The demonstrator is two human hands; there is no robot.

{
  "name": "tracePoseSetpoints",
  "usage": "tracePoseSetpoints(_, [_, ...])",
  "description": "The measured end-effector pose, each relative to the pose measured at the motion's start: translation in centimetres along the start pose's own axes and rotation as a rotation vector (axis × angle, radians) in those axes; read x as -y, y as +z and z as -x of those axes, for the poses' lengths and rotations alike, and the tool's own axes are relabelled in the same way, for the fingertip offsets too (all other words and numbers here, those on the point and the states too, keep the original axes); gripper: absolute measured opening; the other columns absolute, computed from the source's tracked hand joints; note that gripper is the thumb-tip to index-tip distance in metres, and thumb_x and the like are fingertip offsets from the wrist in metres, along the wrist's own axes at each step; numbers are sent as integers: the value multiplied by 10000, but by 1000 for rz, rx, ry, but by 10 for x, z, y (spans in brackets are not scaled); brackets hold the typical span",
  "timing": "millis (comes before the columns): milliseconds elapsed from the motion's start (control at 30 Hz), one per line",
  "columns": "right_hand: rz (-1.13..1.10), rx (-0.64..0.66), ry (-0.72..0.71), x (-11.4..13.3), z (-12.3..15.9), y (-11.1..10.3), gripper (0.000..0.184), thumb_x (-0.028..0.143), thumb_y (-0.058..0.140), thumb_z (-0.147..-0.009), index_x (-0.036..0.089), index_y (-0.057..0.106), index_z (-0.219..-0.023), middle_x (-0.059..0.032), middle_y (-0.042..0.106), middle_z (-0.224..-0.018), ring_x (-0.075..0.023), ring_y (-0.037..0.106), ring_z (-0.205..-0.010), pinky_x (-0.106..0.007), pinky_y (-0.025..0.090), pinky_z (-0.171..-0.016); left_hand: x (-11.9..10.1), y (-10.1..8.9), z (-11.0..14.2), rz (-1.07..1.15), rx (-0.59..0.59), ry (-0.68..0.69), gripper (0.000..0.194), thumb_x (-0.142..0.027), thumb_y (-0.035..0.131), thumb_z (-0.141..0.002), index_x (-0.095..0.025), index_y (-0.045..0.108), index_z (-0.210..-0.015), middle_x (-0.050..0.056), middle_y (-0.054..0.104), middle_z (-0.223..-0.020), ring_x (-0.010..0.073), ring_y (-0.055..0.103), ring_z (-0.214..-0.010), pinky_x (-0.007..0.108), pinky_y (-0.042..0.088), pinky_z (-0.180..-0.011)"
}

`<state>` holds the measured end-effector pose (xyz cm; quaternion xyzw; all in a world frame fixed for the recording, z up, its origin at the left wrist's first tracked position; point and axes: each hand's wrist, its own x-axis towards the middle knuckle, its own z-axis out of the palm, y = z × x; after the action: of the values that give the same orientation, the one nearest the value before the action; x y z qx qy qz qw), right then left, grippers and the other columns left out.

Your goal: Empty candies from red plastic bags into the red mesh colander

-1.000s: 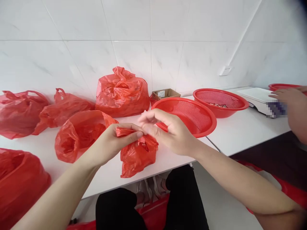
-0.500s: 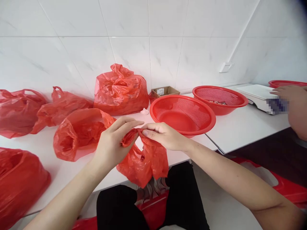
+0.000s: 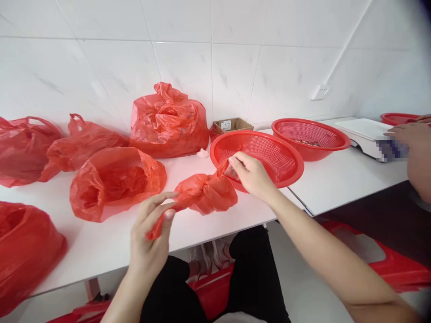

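Observation:
A small red plastic bag (image 3: 205, 194) is stretched sideways just above the white table's (image 3: 111, 244) front edge. My left hand (image 3: 151, 237) pinches one twisted handle of it near the table's edge. My right hand (image 3: 251, 174) grips the other handle, close to the rim of a red mesh basket (image 3: 266, 154). Both hands are closed on the bag, pulling its ends apart.
Several other red bags lie on the table: an open one (image 3: 114, 181), a big knotted one (image 3: 168, 121) by the wall, more at the left (image 3: 30, 148). A small cardboard box (image 3: 232, 125), a second basket (image 3: 311, 137), a white scale (image 3: 368, 134) and another person's hand (image 3: 412, 139) are right.
The bag hung below my joined hands; now my hands have moved apart, the left toward me and the right toward the basket, pulling the bag's handles taut.

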<state>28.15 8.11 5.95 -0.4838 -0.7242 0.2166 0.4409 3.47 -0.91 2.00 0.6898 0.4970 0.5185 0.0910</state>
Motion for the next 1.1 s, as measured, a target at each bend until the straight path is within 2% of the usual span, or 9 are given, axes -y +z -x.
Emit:
tracePoseSetpoints(67, [-76,-33,23,4,11,29,293,411,385,-1010,208,543,-871,-15,674,-819,-144,614,-751,-257,402,-675,-1,19,-2,78,17,-50,248,-351,473,-978,-217,679,-949,73,614,-1237,208,554,-1185,330,445,-975])
tracePoseSetpoints(133, [-72,-60,52,4,24,60,291,410,359,-1016,215,537,-894,-12,657,-814,-149,607,-741,-261,404,-677,3,37,-4,107,9,-132,285,-369,421,-998,-205,653,-1019,88,627,-1207,200,569,-1174,333,451,-978])
tracePoseSetpoints(233, [-10,-121,118,-5,44,101,311,398,311,-1026,225,550,-927,-12,658,-841,-164,601,-742,-272,403,-677,15,58,1,28,-26,-200,297,-368,372,-1011,-192,610,-990,80,650,-1032,185,621,-1007,320,476,-905])
tracePoseSetpoints(333, [38,-163,147,-22,60,121,331,398,294,-1026,228,566,-947,-24,678,-874,-178,614,-742,-281,412,-681,29,63,12,-67,-29,-202,295,-365,390,-1000,-205,579,-839,44,607,-864,181,604,-835,300,473,-788])
tracePoseSetpoints(600, [111,-180,49,-59,66,102,319,386,359,-1002,207,612,-926,-64,712,-848,-184,654,-723,-274,454,-692,53,49,33,-208,-34,-197,190,-281,422,-963,-221,562,-849,4,642,-702,155,593,-614,260,443,-636])
tracePoseSetpoints(733, [147,-175,86,-59,69,93,307,382,369,-1000,213,614,-926,-58,720,-869,-178,654,-723,-275,446,-690,61,54,36,-237,-21,-173,184,-277,436,-949,-213,580,-854,32,690,-761,162,631,-666,257,449,-654])
tracePoseSetpoints(867, [165,-61,212,-47,76,83,234,357,418,-974,222,608,-956,-47,710,-913,-196,642,-768,-302,453,-705,65,62,37,-267,30,-190,215,-282,430,-956,-200,606,-864,43,703,-806,160,636,-696,250,432,-651])
tracePoseSetpoints(1000, [163,-39,209,-32,87,95,196,314,446,-949,205,601,-1001,-81,691,-992,-236,626,-891,-361,468,-801,65,71,35,-283,109,-224,194,-257,462,-931,-214,640,-869,16,696,-781,154,604,-638,250,395,-607])
tracePoseSetpoints(1100, [135,-18,187,-31,88,114,184,299,444,-954,215,603,-989,-62,687,-950,-224,627,-843,-353,476,-771,60,72,24,-266,113,-238,187,-274,476,-933,-223,636,-851,-14,666,-698,141,568,-565,244,383,-571])
